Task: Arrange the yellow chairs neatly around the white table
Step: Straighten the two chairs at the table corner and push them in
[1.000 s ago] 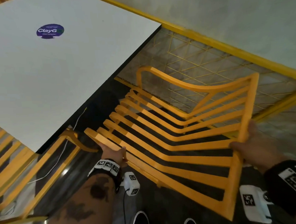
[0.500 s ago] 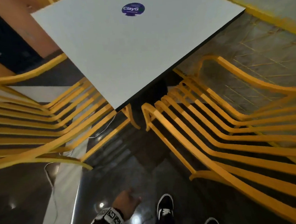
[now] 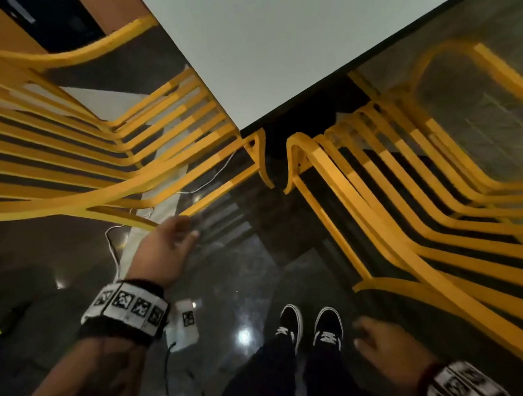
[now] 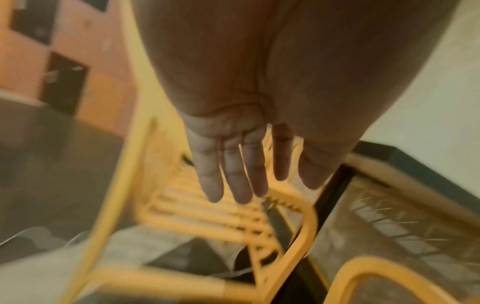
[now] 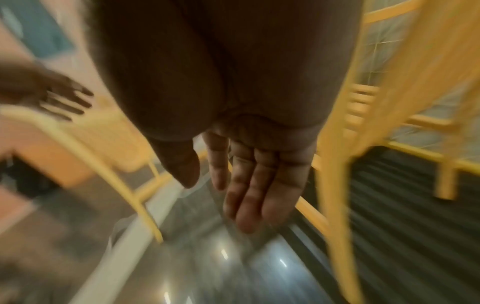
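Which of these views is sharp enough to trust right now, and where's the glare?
Head view: mostly sharp, right chair slightly smeared, lamp glare on the glossy floor. Left wrist view: left hand fairly clear, chair behind blurred. Right wrist view: heavy motion blur everywhere, streaky floor reflections.

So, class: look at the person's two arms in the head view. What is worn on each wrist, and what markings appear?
Left wrist: black band carrying white square-code tags, a small white tagged box with a dark cable beside it. The forearm is bare, with dark markings. Right wrist: a similar black band with white tags.
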